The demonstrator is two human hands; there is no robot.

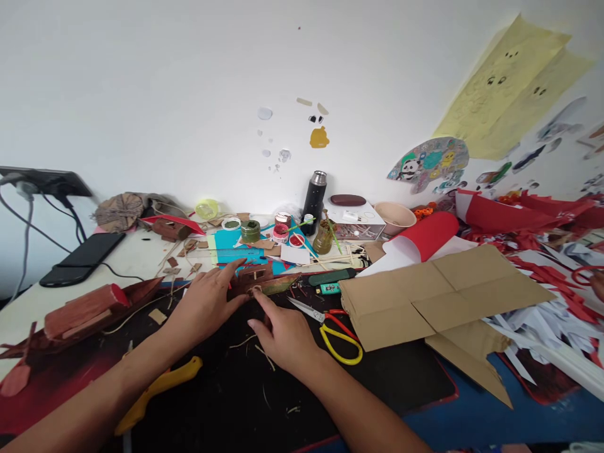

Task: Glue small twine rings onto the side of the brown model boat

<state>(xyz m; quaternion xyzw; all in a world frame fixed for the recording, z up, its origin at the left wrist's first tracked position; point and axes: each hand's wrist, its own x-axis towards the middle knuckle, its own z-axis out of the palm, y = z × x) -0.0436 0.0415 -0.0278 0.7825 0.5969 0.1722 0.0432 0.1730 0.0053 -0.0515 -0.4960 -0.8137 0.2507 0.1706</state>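
A small brown boat-shaped model (276, 284) with a greenish end lies on the dark mat, just ahead of my hands. My left hand (207, 296) rests at its left part, thumb and index finger apart around it. At the near side of the model, the index fingertip of my right hand (285, 333) touches a small loop of twine (255, 289), with the thumb held apart below. Scissors (337, 324) with red and yellow handles lie right of my right hand. Under my left forearm is a yellow-handled tool (163, 390).
A larger red-brown boat model (85, 311) lies at the left, near a black phone-like device (82, 258). Paint jars (250, 232), a black flask (314, 202) and a glass jar (323, 238) stand behind. Cardboard (443, 289) and paper scraps (561, 296) cover the right.
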